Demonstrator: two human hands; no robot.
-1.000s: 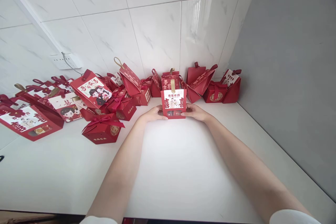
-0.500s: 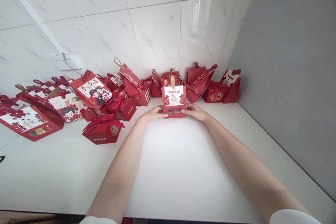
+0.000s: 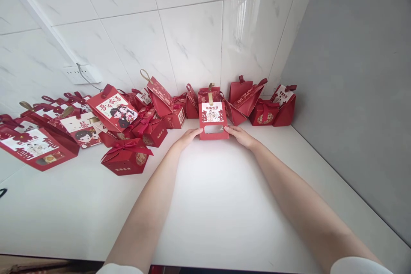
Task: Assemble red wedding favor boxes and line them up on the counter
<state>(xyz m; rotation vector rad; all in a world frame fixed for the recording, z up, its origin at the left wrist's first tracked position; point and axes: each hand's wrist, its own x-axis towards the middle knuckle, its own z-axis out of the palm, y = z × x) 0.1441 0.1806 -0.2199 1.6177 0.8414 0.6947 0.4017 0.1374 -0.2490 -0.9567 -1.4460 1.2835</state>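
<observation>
Head view shows the red box (image 3: 213, 114) between the left fingers (image 3: 194, 132) and right fingers (image 3: 235, 132), which together pinch its lower sides.

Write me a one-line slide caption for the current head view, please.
The left hand and right hand touch opposite sides of a red windowed box, with other red boxes nearby.

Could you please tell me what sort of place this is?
It is indoors, probably a tiled room with a work surface: the white table, marbled wall tiles and power socket suggest so.
</observation>
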